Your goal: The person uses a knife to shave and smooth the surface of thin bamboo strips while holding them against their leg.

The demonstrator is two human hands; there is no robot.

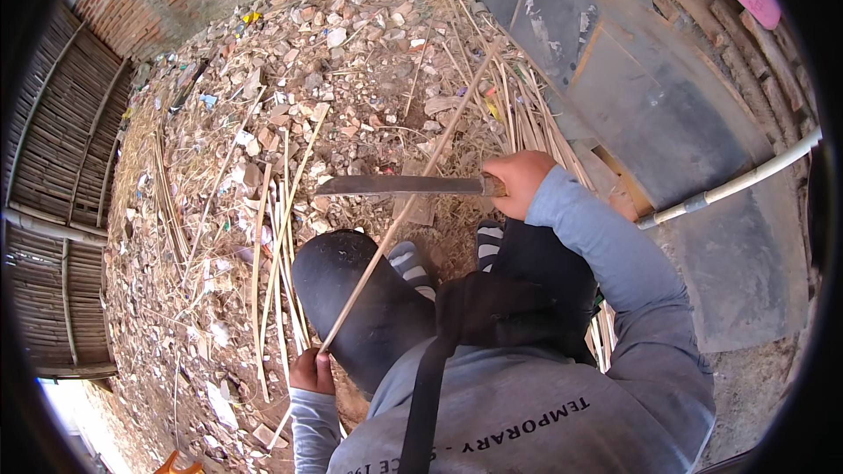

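My right hand [520,183] is closed round the wooden handle of a machete [399,185]. Its long dark blade points left, level across the view in front of my knees. A long thin bamboo strip [369,270] runs slantwise from my left hand up toward the far right. My left hand [313,372] grips this strip near its lower end, beside my left knee. The blade crosses the strip around its middle; whether the two touch I cannot tell.
Loose bamboo strips [279,263] lie left of my knee, and another bundle [527,114] lies to the right. Broken brick and stones [351,70] cover the ground. Dark sheets [650,114] and a pale pole [738,180] are at right, a woven bamboo wall [61,123] at left.
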